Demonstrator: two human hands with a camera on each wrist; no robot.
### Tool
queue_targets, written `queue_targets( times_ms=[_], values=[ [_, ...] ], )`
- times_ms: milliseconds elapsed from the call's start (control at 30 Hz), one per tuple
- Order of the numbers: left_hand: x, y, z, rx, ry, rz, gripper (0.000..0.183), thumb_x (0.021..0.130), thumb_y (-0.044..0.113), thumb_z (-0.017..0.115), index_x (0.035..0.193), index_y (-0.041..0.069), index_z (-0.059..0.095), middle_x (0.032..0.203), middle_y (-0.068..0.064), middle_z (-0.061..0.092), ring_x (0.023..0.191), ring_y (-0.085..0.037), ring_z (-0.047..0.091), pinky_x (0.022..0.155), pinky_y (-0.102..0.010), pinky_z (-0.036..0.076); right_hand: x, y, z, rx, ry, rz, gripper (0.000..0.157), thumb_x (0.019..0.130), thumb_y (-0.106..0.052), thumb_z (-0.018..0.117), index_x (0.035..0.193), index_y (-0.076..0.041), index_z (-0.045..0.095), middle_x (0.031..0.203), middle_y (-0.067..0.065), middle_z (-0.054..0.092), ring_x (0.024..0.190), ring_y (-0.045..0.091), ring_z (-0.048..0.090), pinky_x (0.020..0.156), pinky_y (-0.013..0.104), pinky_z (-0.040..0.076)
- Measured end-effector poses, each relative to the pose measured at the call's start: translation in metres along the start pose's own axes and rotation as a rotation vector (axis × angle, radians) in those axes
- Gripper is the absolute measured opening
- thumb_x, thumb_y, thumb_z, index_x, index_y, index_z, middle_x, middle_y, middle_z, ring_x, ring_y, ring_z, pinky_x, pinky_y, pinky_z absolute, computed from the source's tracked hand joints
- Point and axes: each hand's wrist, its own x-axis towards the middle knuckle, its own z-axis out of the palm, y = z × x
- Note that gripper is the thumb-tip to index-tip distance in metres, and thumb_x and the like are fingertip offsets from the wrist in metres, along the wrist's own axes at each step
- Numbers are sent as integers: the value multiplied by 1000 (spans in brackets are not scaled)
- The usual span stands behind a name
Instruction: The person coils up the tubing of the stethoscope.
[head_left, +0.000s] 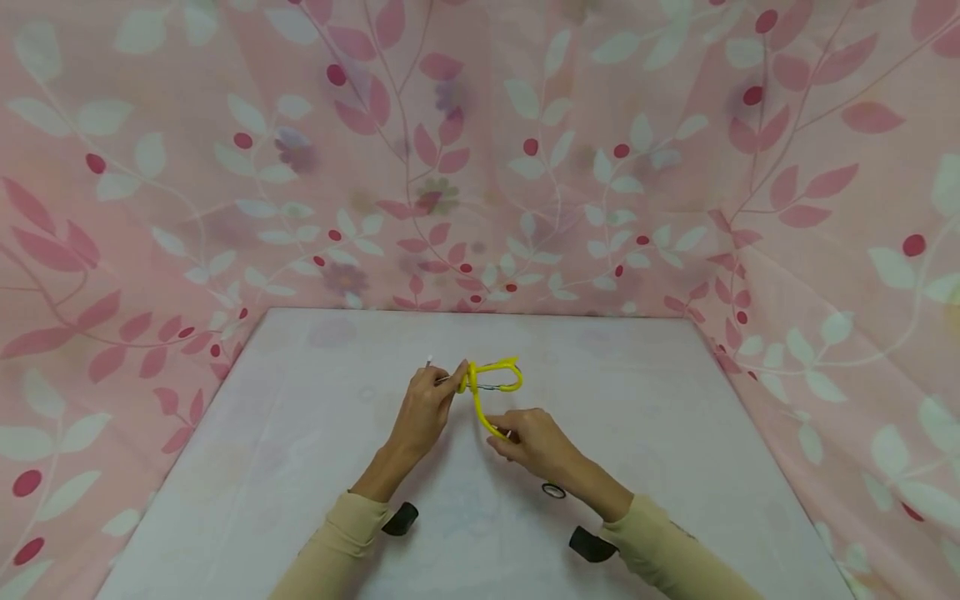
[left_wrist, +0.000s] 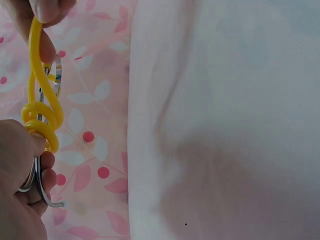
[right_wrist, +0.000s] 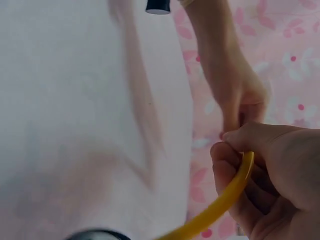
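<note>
A glossy yellow cord, perhaps a flexible tube, is coiled around a thin bent metal piece and forms a loop beyond the coils. The metal piece has a curved end with a pale tip; its exact kind is unclear. My left hand grips the metal piece at the coils, its thumb touching the yellow turns. Lower and to the right, my right hand pinches the cord's trailing end between thumb and fingers. Part of the metal lies hidden behind the left fingers.
On the white tabletop, a dark-rimmed ring lies just below the right hand. Black pieces sit by both wrists. Pink leaf-patterned cloth surrounds the table at the back and sides.
</note>
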Motion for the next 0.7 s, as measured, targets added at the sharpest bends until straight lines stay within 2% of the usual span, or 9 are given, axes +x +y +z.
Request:
queue_targets(
  times_ms=[133, 233, 367, 500, 600, 700],
  values=[
    [-2, -2, 0, -8, -29, -14, 44, 91, 7, 68, 133, 17, 63, 92, -6, 60, 84, -19, 52, 77, -32, 48, 1, -5, -14, -206, 73, -93, 25, 86, -16, 74, 110, -10, 76, 84, -1, 74, 63, 2, 56, 58, 17, 48],
    [-3, -1, 0, 3, -38, 2, 44, 90, 7, 69, 132, 18, 63, 91, -6, 60, 83, -18, 52, 76, -31, 47, 5, -6, -25, -333, 111, -142, 21, 86, -15, 75, 107, -14, 77, 83, -2, 73, 61, 6, 56, 57, 20, 48],
    [-3, 2, -2, 28, -62, 43, 48, 87, 3, 71, 132, 18, 63, 91, -7, 59, 83, -19, 53, 76, -32, 48, 12, -7, -39, -442, 131, -205, 19, 85, -18, 76, 105, -17, 77, 83, -3, 71, 60, 8, 58, 54, 19, 47],
    [-4, 5, -4, 37, -108, 69, 51, 86, 1, 72, 133, 18, 63, 92, -5, 59, 84, -17, 54, 78, -31, 48, 22, -6, -49, -475, 137, -229, 19, 84, -23, 78, 103, -20, 77, 84, -6, 70, 59, 7, 58, 50, 15, 43],
    [-5, 6, -4, 26, -128, 89, 50, 86, 2, 73, 133, 17, 63, 93, -4, 60, 86, -16, 53, 79, -30, 48, 31, -3, -55, -442, 148, -207, 18, 83, -26, 78, 101, -22, 78, 81, -7, 68, 58, 5, 55, 49, 15, 39],
    [-6, 7, -4, 3, -140, 117, 49, 86, 2, 72, 133, 17, 63, 94, -3, 60, 86, -15, 52, 81, -30, 48, 39, 2, -61, -394, 165, -161, 20, 81, -29, 81, 98, -20, 77, 83, -7, 71, 65, 6, 61, 55, 18, 46]
  ],
)
